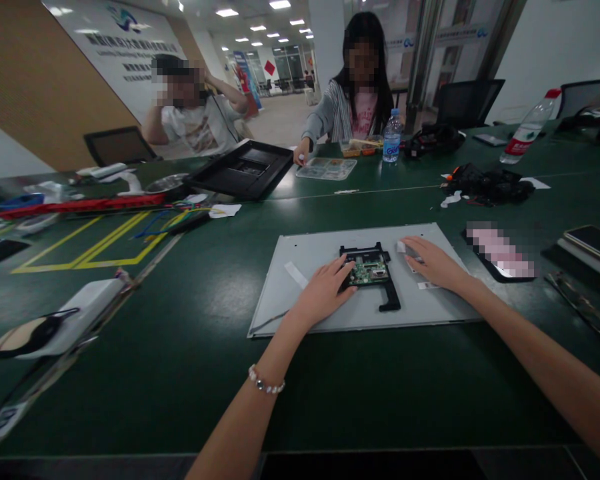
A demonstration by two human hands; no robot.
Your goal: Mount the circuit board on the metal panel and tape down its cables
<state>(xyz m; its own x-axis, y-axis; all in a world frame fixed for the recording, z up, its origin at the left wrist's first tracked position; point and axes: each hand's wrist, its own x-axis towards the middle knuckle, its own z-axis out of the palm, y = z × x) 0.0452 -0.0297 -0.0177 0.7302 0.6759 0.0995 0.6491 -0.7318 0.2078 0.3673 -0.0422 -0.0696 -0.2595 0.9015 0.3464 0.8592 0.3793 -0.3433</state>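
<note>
A flat grey metal-backed panel [325,247] lies on the green table in front of me. On it sits a green circuit board [367,270] in a black plastic bracket [391,297]. My left hand [325,290] rests on the panel with fingers apart, its fingertips at the left edge of the board and bracket. To the right of the board, my right hand [437,263] is low over the panel, its fingers curled around a small pale piece that I cannot make out. A whitish strip [296,275] lies on the panel left of the board.
A phone [500,253] and eyeglasses [583,307] lie to the right. Leftward are a white power strip [80,320] and yellow tape lines [83,257]. Farther back stand a black frame [245,167] and a red-capped bottle [530,130]. Two people sit across; one person's hand [301,152] touches a clear tray.
</note>
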